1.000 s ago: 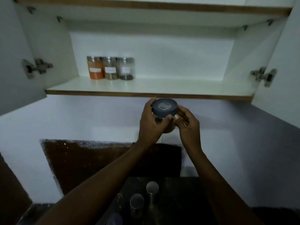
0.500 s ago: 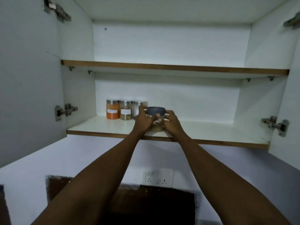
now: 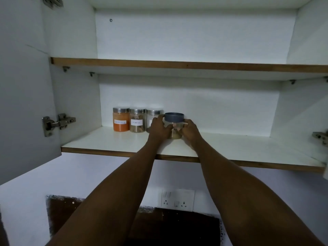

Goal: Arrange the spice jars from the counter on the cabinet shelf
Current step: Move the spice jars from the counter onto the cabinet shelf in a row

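Gripping the blue-lidded jar [image 3: 174, 127], left hand [image 3: 159, 129] and right hand [image 3: 190, 131] have carried it deeper onto the shelf [image 3: 106, 142].

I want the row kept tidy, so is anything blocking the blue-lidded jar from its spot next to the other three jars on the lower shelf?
Nothing visible does. The left hand and right hand hold the blue-lidded jar beside the third jar, at the row's right end. The lower shelf to its right is bare.
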The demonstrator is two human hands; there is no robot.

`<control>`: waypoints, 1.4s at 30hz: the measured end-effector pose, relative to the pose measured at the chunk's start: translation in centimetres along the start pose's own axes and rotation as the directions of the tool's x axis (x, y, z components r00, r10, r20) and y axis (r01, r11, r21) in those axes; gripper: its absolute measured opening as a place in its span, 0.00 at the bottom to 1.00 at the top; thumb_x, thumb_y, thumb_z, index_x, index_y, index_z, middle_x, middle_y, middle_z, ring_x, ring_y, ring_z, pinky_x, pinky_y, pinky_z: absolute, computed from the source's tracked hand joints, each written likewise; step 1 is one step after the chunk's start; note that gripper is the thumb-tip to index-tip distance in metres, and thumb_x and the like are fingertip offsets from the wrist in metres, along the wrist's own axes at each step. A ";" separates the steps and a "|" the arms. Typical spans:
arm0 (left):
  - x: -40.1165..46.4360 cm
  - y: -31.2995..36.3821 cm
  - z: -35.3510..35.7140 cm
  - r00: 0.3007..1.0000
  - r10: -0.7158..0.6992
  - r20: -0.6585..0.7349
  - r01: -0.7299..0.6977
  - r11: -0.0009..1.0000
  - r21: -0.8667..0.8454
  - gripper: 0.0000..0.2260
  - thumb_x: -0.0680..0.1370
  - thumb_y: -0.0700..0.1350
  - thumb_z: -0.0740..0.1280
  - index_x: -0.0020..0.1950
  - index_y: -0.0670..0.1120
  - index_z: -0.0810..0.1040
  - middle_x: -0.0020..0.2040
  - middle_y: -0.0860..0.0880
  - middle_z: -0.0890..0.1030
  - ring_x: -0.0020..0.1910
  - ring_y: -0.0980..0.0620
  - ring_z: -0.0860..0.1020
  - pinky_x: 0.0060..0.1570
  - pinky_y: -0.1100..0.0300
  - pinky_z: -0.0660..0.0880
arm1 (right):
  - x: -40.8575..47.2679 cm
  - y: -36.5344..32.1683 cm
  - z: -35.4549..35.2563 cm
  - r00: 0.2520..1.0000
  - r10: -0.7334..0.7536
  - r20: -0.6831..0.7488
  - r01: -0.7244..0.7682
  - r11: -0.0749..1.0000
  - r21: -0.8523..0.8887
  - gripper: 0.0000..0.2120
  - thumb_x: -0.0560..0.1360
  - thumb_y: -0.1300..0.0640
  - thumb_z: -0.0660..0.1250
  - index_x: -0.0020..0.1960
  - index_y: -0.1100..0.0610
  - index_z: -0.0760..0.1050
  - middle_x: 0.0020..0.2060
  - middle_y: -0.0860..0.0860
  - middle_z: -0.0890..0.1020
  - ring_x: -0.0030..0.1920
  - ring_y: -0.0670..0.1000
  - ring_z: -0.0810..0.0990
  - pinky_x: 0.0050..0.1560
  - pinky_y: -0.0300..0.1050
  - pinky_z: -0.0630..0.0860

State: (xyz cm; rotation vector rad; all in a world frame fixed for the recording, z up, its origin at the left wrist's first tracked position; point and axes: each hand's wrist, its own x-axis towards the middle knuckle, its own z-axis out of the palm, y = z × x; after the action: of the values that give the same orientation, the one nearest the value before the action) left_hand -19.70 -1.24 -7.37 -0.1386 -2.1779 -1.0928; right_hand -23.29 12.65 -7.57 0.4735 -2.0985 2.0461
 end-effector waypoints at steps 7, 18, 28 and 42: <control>-0.2 -1.0 -0.1 0.995 -0.055 -0.088 0.060 0.996 0.059 0.17 0.75 0.39 0.73 0.62 0.37 0.76 0.49 0.40 0.84 0.50 0.45 0.82 0.43 0.67 0.69 | 0.6 1.3 0.4 0.997 -0.054 0.046 0.063 0.975 -0.215 0.28 0.76 0.60 0.72 0.74 0.59 0.67 0.66 0.56 0.77 0.60 0.56 0.80 0.53 0.43 0.80; -0.3 -0.9 -0.5 0.971 -0.136 -0.197 0.143 0.990 0.018 0.12 0.78 0.37 0.68 0.59 0.37 0.85 0.57 0.42 0.86 0.59 0.46 0.83 0.59 0.61 0.75 | 0.6 0.7 -0.5 0.966 -0.039 -0.256 -0.050 0.941 -0.334 0.23 0.78 0.63 0.63 0.73 0.59 0.72 0.70 0.55 0.77 0.70 0.56 0.76 0.58 0.36 0.65; -0.3 -1.0 -0.4 0.988 -0.147 -0.048 0.146 0.989 -0.023 0.15 0.79 0.35 0.65 0.64 0.34 0.82 0.61 0.37 0.84 0.62 0.42 0.82 0.68 0.49 0.77 | 0.1 0.9 -0.4 0.974 -0.155 -0.167 0.056 0.873 -0.484 0.16 0.77 0.66 0.65 0.65 0.64 0.79 0.63 0.58 0.82 0.63 0.57 0.80 0.57 0.39 0.73; 0.3 -1.7 0.0 0.972 -0.233 -0.006 0.231 0.966 -0.120 0.12 0.80 0.37 0.64 0.54 0.32 0.84 0.49 0.36 0.85 0.54 0.37 0.83 0.60 0.43 0.81 | -0.7 0.2 0.0 0.963 -0.201 -0.180 0.082 0.853 -0.515 0.12 0.77 0.65 0.64 0.54 0.69 0.83 0.53 0.62 0.86 0.58 0.62 0.82 0.61 0.53 0.77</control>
State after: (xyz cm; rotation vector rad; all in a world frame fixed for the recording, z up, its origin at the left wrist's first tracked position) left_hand -20.62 -2.39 -8.31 0.0769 -2.1504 -1.3497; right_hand -22.70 12.74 -8.00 0.2800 -2.2550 1.3163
